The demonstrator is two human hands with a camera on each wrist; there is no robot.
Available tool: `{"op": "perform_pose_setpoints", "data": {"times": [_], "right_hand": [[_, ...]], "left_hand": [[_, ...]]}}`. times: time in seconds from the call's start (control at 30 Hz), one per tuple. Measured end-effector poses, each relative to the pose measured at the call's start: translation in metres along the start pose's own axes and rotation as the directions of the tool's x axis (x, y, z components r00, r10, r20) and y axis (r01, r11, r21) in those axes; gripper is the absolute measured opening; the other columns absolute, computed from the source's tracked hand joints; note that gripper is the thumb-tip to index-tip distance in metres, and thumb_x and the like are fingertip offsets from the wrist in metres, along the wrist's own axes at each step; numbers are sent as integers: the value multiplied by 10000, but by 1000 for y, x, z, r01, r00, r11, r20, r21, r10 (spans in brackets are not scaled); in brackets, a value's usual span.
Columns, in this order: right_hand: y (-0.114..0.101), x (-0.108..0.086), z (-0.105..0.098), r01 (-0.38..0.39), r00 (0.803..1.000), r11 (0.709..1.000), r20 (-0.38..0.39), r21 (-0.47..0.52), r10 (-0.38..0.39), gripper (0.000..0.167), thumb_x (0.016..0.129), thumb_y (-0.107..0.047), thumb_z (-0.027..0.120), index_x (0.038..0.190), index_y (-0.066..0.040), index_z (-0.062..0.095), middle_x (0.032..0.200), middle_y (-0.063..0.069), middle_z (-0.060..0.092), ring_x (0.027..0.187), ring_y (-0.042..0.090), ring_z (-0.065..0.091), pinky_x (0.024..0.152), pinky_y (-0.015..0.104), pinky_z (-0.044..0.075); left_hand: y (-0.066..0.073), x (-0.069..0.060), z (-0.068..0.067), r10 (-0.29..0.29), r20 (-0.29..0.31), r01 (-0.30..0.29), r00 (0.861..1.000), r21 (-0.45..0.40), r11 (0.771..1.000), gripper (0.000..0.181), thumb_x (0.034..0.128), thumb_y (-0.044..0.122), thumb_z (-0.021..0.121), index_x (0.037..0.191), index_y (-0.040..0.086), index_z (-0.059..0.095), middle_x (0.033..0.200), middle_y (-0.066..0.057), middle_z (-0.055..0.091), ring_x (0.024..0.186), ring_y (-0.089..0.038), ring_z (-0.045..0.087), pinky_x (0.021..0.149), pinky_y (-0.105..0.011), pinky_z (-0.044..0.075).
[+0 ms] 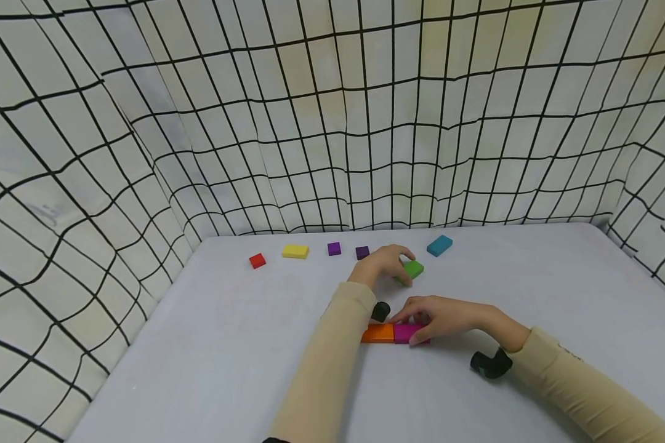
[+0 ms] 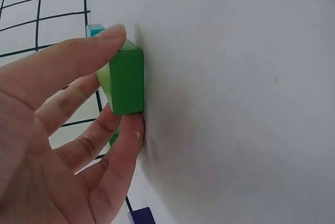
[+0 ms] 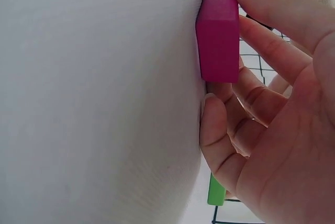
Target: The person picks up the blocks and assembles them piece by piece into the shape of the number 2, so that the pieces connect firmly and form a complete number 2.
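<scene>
My left hand (image 1: 386, 263) pinches a green block (image 2: 127, 80) lying on the table, its thumb on one side and fingers on the other. In the head view the green block (image 1: 412, 269) is partly covered by those fingers. Closer to me, my right hand (image 1: 440, 315) holds a magenta block (image 1: 404, 333) between thumb and fingers. That magenta block (image 3: 218, 46) rests on the white surface in the right wrist view. End to end with it, touching on its left, lies an orange block (image 1: 379, 333), partly hidden by the left sleeve.
Along the back lie a red block (image 1: 257, 261), a yellow block (image 1: 295, 251), a purple block (image 1: 334, 248), a dark purple block (image 1: 362, 252) and a blue block (image 1: 440, 245). White walls with a black grid (image 1: 310, 123) stand behind and left of the white table (image 1: 199, 369).
</scene>
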State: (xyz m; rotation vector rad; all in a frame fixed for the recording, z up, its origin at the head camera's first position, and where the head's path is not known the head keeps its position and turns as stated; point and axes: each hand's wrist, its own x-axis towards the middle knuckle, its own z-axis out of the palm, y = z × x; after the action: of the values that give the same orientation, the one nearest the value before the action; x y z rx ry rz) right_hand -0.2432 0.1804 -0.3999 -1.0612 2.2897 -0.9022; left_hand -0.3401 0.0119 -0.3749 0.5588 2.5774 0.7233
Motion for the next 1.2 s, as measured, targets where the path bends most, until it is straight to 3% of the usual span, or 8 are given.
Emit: {"op": "perform_pose_setpoints", "data": {"times": [0.6,0.93,1.2], "right_hand": [[-2,-1,0,-21,1000,1000,0,22,21,407,935,-214,767,1328,-135,694,1055,-49,577,931,176,512,777,281,447],[-3,-1,0,-26,1000,999,-8,22,26,404,936,-205,764,1327,-131,694,1063,-44,584,941,180,518,786,283,458],[-3,-1,0,-32,999,999,-11,14,32,404,934,-210,766,1326,-140,696,1066,-49,585,962,179,519,798,285,467]], "left_hand": [[-11,-13,-12,12,-22,-12,1000,28,1000,565,892,117,782,1423,144,590,1337,-97,602,1123,-218,560,1018,-386,465],[-18,-17,-17,60,-47,-58,997,46,997,614,858,101,824,1429,131,601,1315,-136,622,1122,-240,578,982,-377,483],[-28,-29,-24,85,-53,-82,995,47,996,576,859,124,829,1398,116,624,1273,-140,632,1069,-244,589,910,-362,508]]}}
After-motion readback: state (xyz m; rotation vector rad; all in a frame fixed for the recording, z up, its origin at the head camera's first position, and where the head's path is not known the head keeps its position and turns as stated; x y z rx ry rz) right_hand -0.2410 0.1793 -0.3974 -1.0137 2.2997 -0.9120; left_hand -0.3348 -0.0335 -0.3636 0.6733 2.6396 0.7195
